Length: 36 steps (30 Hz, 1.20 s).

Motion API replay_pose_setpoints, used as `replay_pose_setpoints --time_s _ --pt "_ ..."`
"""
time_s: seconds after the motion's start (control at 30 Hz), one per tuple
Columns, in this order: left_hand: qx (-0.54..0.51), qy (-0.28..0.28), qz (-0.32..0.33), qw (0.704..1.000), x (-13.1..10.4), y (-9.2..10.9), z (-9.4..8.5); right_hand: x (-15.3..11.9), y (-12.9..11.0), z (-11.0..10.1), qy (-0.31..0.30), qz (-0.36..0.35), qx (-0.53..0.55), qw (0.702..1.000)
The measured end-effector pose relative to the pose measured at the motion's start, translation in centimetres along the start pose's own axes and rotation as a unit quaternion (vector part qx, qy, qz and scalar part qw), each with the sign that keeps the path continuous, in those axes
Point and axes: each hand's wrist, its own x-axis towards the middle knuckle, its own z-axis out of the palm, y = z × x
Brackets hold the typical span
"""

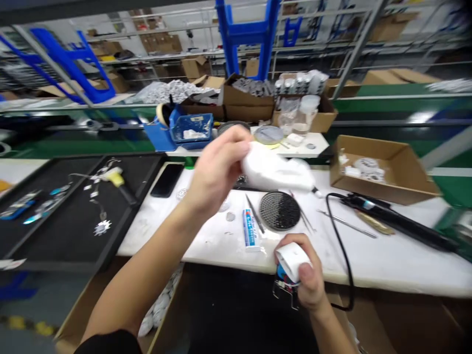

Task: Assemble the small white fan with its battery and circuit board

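Closest to the lens is your left forearm (147,265), running up from the black sleeve (110,342) at the lower left of the frame. Your left hand (217,172) is closed around one white squeeze bottle (273,167), held up near the middle, dark nozzle (314,189) pointing right and a bit down. It's pretty blurry, so I can't read anything on it. Your right hand (313,287), right of centre toward the bottom, is gripping one white housing (293,258), open end up, with a blue part (283,274) and some bent wires below.

My read: you're at a two-handed handling step, with bottle and housing well apart. Honestly, the next move calls for a steady right grip that keeps those wires from snagging, plus watching where that nozzle points.

Quick count on your white surface (206,248): one black phone (167,180) left of centre, one blue-and-white tube (250,231) in the middle, and one round textured tray (269,214) beside it with black grains (289,214) over much of its right side. Over right there's one black corded tool (409,223) and one open cardboard box (387,192) holding white parts, too jumbled for me to count, sorry.
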Motion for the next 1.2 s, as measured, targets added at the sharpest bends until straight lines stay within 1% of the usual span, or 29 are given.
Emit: replay_pose_setpoints --time_s 0.07,0.1,0.13,0.17,0.2,0.23,0.27,0.3,0.33,0.37,0.4,0.47,0.5,0.53,0.6,0.67,0.73,0.8,0.87,0.97,1.03,1.13,1.2 --pt "0.045 0.099 -0.054 0.993 -4.6 1.3 -5.9 -0.3 -0.1 -0.2 0.008 0.009 -0.003 1.000" --pt "0.086 0.161 -0.083 0.980 -7.1 1.8 -8.4 -0.3 -0.1 -0.3 0.008 0.014 -0.006 1.000" --pt "0.134 0.226 -0.092 0.960 -9.5 2.2 -10.6 -0.4 -0.2 -0.4 0.005 0.018 -0.008 1.000" --pt "0.183 0.275 -0.100 0.939 -11.7 2.5 -12.2 -0.4 -0.2 -0.6 0.003 0.022 -0.008 1.000" --pt "0.235 0.317 -0.091 0.914 -13.7 2.7 -13.5 -0.3 -0.2 -0.7 0.003 0.024 -0.007 1.000" --pt "0.296 0.341 -0.079 0.889 -15.4 2.7 -14.3 -0.3 -0.2 -0.8 0.003 0.024 -0.005 1.000" --pt "0.361 0.346 -0.067 0.864 -16.7 2.5 -14.8 -0.2 -0.2 -0.8 0.001 0.025 -0.003 1.000" --pt "0.423 0.331 -0.056 0.842 -17.8 2.0 -14.9 -0.1 -0.2 -0.8 -0.001 0.025 -0.002 1.000" --pt "0.480 0.293 -0.051 0.825 -18.5 1.3 -14.7 0.0 -0.2 -0.8 -0.001 0.024 -0.001 1.000" --pt "0.524 0.242 -0.045 0.816 -19.0 0.4 -14.5 0.1 -0.3 -0.8 0.000 0.022 0.000 1.000" --pt "0.551 0.181 -0.041 0.813 -19.2 -0.8 -14.1 0.2 -0.4 -0.7 0.002 0.020 0.001 1.000" --pt "0.561 0.077 -0.035 0.823 -19.3 -3.2 -13.4 0.4 -0.7 -0.5 0.007 0.014 0.002 1.000" --pt "0.553 0.042 -0.043 0.831 -19.3 -4.3 -13.2 0.4 -0.8 -0.4 0.009 0.012 0.000 1.000" --pt "0.541 0.021 -0.054 0.839 -19.2 -5.3 -13.0 0.4 -0.9 -0.3 0.010 0.010 -0.003 1.000" --pt "0.524 -0.007 -0.084 0.848 -19.1 -6.6 -13.0 0.3 -1.0 -0.2 0.012 0.008 -0.011 1.000" --pt "0.518 -0.035 -0.086 0.850 -19.0 -7.1 -13.1 0.3 -1.0 -0.2 0.016 0.004 -0.017 1.000" --pt "0.527 -0.077 -0.053 0.845 -19.0 -7.1 -13.2 0.3 -0.9 -0.3 0.018 0.002 -0.021 1.000" --pt "0.542 -0.118 -0.012 0.832 -19.3 -6.9 -13.2 0.3 -0.8 -0.5 0.018 0.003 -0.027 0.999" --pt "0.556 -0.150 0.013 0.817 -19.9 -6.5 -13.3 0.3 -0.8 -0.7 0.017 0.007 -0.032 0.999" --pt "0.566 -0.161 0.027 0.808 -20.8 -5.8 -13.6 0.3 -0.8 -0.9 0.009 0.012 -0.034 0.999" --pt "0.568 -0.159 0.018 0.807 -20.9 -5.6 -13.7 0.3 -0.8 -1.0 0.004 0.015 -0.032 0.999" --pt "0.583 -0.167 -0.004 0.795 -20.1 -5.8 -13.4 0.2 -0.7 -0.9 0.006 0.013 -0.025 1.000" --pt "0.589 -0.182 0.002 0.787 -19.3 -6.3 -13.1 0.2 -0.6 -0.8 0.006 0.002 -0.023 1.000"
